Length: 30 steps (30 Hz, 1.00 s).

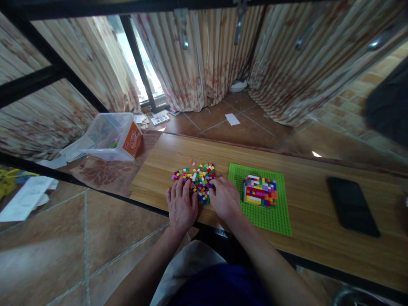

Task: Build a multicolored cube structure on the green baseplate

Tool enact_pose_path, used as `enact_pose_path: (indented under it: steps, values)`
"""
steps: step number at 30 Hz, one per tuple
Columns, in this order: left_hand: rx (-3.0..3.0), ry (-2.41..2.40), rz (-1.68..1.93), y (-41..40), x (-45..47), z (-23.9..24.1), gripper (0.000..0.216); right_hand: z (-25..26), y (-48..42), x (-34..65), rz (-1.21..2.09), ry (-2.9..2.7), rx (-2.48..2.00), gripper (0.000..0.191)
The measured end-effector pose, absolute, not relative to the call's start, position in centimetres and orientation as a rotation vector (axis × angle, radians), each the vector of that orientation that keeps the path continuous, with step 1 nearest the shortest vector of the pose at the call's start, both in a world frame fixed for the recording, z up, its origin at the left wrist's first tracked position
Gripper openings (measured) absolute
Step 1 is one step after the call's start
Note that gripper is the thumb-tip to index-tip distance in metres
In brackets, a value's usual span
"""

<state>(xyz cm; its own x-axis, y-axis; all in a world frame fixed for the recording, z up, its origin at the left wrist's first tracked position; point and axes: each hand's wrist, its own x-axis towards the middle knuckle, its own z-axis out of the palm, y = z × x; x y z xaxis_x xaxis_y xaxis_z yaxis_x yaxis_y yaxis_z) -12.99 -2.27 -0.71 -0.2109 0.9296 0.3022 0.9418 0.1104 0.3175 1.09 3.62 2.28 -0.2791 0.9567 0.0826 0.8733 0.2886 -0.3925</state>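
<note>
A loose pile of small multicoloured toy bricks [204, 173] is spread on the wooden table. My left hand [183, 202] lies palm down at the near left side of the pile, fingers apart and touching bricks. At the pile's right edge, my right hand [225, 197] has its fingers curled together; whatever is between the fingertips is too small to make out. Just right of that hand lies a green baseplate [282, 221]. On it stands a block built from rows of coloured bricks [260, 191].
A black phone [353, 206] lies on the table's right part. Beyond the table's left end, a clear plastic box [110, 136] with an orange label stands on a brown cloth [105, 174]. Papers [232, 119] lie on the tiled floor, before long curtains [204, 63].
</note>
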Motion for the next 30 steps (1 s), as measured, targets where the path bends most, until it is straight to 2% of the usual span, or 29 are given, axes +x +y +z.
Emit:
enact_pose_path:
  steps: [8,16,30]
  values:
    - [-1.949,-2.312,-0.687,-2.3,-13.0,-0.7,0.047,2.4,2.8,1.9,0.338,-2.216,-1.763,0.021]
    - [-1.949,-2.322,-0.675,-2.2,-12.9,-0.5,0.046,1.8,3.5,3.9,0.456,-2.328,-1.576,0.031]
    - [-1.944,-2.278,-0.653,-2.1,-13.1,-0.9,0.046,3.2,4.4,3.2,0.550,-2.439,-1.711,0.019]
